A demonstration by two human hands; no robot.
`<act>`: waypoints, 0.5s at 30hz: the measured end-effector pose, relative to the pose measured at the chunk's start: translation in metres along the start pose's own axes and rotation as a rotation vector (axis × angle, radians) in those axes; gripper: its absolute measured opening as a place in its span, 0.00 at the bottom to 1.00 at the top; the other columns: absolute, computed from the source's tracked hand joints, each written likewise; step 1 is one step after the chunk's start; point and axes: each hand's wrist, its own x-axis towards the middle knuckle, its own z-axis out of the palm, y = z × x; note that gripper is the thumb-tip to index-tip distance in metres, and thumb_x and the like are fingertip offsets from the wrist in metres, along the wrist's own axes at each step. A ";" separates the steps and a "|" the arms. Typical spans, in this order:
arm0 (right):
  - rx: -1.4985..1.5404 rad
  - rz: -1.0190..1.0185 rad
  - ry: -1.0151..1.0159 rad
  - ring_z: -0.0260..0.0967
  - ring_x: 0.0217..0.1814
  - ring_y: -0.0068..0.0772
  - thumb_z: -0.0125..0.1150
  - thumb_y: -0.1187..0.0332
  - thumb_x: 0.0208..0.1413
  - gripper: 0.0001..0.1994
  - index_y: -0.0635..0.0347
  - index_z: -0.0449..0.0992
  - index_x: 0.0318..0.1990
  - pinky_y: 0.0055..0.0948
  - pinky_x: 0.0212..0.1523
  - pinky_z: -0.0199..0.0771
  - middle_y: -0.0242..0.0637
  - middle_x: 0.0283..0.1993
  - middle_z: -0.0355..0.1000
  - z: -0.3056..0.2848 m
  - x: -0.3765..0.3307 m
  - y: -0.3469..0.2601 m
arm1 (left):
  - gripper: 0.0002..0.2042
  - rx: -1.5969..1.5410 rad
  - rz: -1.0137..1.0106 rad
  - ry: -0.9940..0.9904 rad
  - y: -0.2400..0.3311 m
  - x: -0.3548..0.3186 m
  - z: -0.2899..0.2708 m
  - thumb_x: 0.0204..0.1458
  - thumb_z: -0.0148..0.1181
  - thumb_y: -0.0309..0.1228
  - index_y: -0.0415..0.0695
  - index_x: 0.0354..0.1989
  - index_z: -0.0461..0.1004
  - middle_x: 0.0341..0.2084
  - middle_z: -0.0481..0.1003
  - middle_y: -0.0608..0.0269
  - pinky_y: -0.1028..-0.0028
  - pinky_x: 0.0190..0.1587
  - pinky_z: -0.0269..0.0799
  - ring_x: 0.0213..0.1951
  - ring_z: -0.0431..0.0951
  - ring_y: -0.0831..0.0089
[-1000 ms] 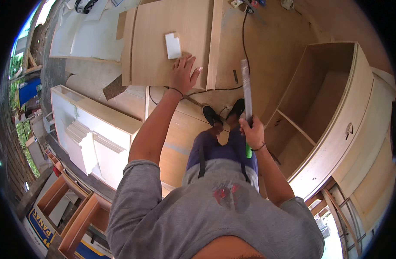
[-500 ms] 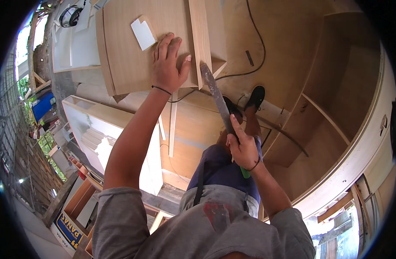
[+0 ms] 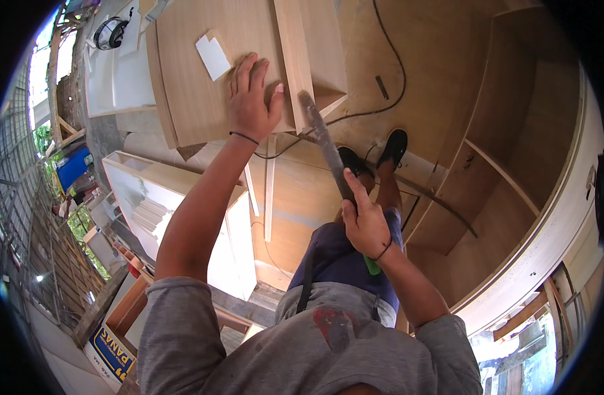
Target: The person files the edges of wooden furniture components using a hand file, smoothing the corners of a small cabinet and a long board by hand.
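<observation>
Left hand (image 3: 254, 99) flat, fingers spread, pressing the wooden panel (image 3: 210, 79) in upper centre of frame. Right hand (image 3: 362, 224) closed around the flat file (image 3: 325, 145), tip at the panel's right edge strip (image 3: 295, 59). Judged: edge filing under way; next stroke needs steady downward hold.

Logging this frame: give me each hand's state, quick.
Left hand: open, pressed flat on the wooden panel.
Right hand: closed around the long file, forefinger along it.

The right hand (image 3: 364, 227) has swung its flat file (image 3: 325, 146) leftward until the tip meets the wooden board's (image 3: 210, 85) upright edge strip (image 3: 294, 62).
</observation>
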 end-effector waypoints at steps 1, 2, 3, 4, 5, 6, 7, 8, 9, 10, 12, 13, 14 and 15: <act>-0.011 -0.014 0.006 0.71 0.26 0.61 0.49 0.75 0.57 0.30 0.52 0.53 0.68 0.50 0.36 0.71 0.56 0.20 0.70 -0.001 0.002 0.000 | 0.23 0.002 -0.002 -0.004 -0.001 -0.001 0.000 0.50 0.57 0.35 0.39 0.54 0.68 0.58 0.63 0.51 0.58 0.61 0.57 0.60 0.63 0.53; -0.021 -0.028 0.012 0.71 0.27 0.61 0.49 0.75 0.57 0.30 0.52 0.53 0.68 0.51 0.36 0.71 0.56 0.20 0.70 -0.002 0.006 -0.001 | 0.23 0.004 -0.005 -0.009 -0.003 -0.001 -0.001 0.50 0.57 0.36 0.39 0.54 0.68 0.57 0.63 0.51 0.57 0.61 0.57 0.60 0.62 0.53; -0.026 -0.032 0.014 0.71 0.27 0.61 0.48 0.75 0.57 0.30 0.52 0.53 0.68 0.51 0.35 0.71 0.56 0.20 0.70 -0.001 0.007 -0.001 | 0.23 -0.008 -0.018 -0.019 -0.002 -0.001 -0.001 0.50 0.57 0.36 0.39 0.54 0.68 0.58 0.63 0.51 0.57 0.61 0.56 0.60 0.62 0.53; -0.032 -0.038 0.016 0.71 0.27 0.61 0.48 0.74 0.57 0.30 0.52 0.53 0.68 0.51 0.35 0.71 0.55 0.20 0.70 -0.001 0.010 0.000 | 0.23 -0.021 -0.033 -0.028 0.000 0.000 -0.001 0.50 0.57 0.36 0.39 0.53 0.68 0.58 0.63 0.51 0.58 0.61 0.56 0.60 0.62 0.53; -0.035 -0.039 0.015 0.71 0.27 0.61 0.48 0.74 0.57 0.30 0.52 0.52 0.68 0.51 0.35 0.71 0.55 0.19 0.69 0.000 0.010 0.001 | 0.22 -0.033 -0.047 -0.038 0.002 0.002 -0.001 0.50 0.57 0.36 0.40 0.53 0.69 0.58 0.63 0.51 0.58 0.61 0.56 0.61 0.62 0.53; -0.044 -0.023 0.004 0.71 0.27 0.62 0.48 0.74 0.57 0.30 0.52 0.52 0.68 0.51 0.35 0.71 0.55 0.19 0.69 -0.001 0.010 0.000 | 0.23 -0.019 -0.038 -0.033 0.003 0.002 -0.002 0.50 0.57 0.36 0.40 0.53 0.69 0.58 0.63 0.52 0.58 0.61 0.56 0.61 0.61 0.53; -0.052 -0.005 -0.007 0.71 0.26 0.62 0.48 0.73 0.57 0.30 0.52 0.52 0.68 0.51 0.35 0.71 0.55 0.19 0.69 0.001 0.012 0.000 | 0.23 -0.006 -0.028 -0.028 0.004 0.003 -0.002 0.50 0.57 0.36 0.40 0.53 0.69 0.58 0.63 0.52 0.58 0.61 0.56 0.61 0.61 0.53; -0.063 0.029 -0.026 0.71 0.26 0.62 0.48 0.73 0.57 0.30 0.52 0.52 0.68 0.51 0.35 0.71 0.55 0.18 0.69 0.002 0.013 -0.003 | 0.23 0.006 -0.018 -0.023 0.005 0.003 -0.001 0.50 0.57 0.37 0.40 0.53 0.69 0.58 0.63 0.52 0.58 0.61 0.55 0.61 0.61 0.54; -0.076 0.060 -0.046 0.71 0.26 0.62 0.48 0.73 0.57 0.30 0.52 0.52 0.68 0.51 0.35 0.71 0.55 0.18 0.69 0.001 0.014 -0.006 | 0.22 0.028 -0.006 -0.016 0.006 0.004 -0.002 0.50 0.57 0.35 0.40 0.54 0.68 0.58 0.63 0.52 0.58 0.60 0.57 0.60 0.62 0.54; -0.072 0.033 -0.047 0.71 0.26 0.62 0.48 0.73 0.57 0.30 0.52 0.52 0.68 0.51 0.35 0.71 0.55 0.18 0.69 -0.001 0.015 -0.004 | 0.22 0.050 0.006 -0.010 0.006 0.004 -0.003 0.50 0.57 0.34 0.39 0.54 0.68 0.58 0.63 0.52 0.59 0.59 0.58 0.59 0.64 0.54; -0.060 -0.010 -0.046 0.71 0.25 0.61 0.48 0.73 0.57 0.30 0.52 0.51 0.68 0.51 0.34 0.71 0.55 0.18 0.68 -0.008 0.015 0.000 | 0.22 0.069 0.005 -0.014 0.006 0.003 -0.004 0.50 0.56 0.32 0.39 0.54 0.68 0.58 0.63 0.52 0.59 0.59 0.59 0.58 0.65 0.54; -0.055 -0.022 -0.048 0.71 0.25 0.61 0.48 0.73 0.57 0.30 0.52 0.51 0.68 0.51 0.33 0.71 0.55 0.18 0.68 -0.012 0.012 0.002 | 0.22 0.065 -0.009 -0.025 0.006 0.001 -0.005 0.50 0.56 0.32 0.39 0.54 0.68 0.58 0.63 0.52 0.59 0.59 0.59 0.58 0.65 0.54; -0.047 -0.017 -0.051 0.70 0.25 0.61 0.48 0.73 0.57 0.30 0.52 0.51 0.68 0.51 0.33 0.71 0.55 0.18 0.68 -0.014 0.005 0.002 | 0.22 0.062 -0.023 -0.036 0.006 0.000 -0.006 0.50 0.56 0.32 0.39 0.54 0.68 0.58 0.63 0.52 0.59 0.59 0.59 0.58 0.65 0.54; -0.039 -0.006 -0.054 0.70 0.25 0.61 0.48 0.73 0.57 0.30 0.52 0.51 0.68 0.51 0.33 0.71 0.55 0.19 0.68 -0.013 -0.001 0.002 | 0.22 0.044 -0.017 -0.031 0.006 0.001 -0.006 0.50 0.56 0.33 0.39 0.55 0.68 0.58 0.63 0.52 0.59 0.59 0.59 0.58 0.65 0.54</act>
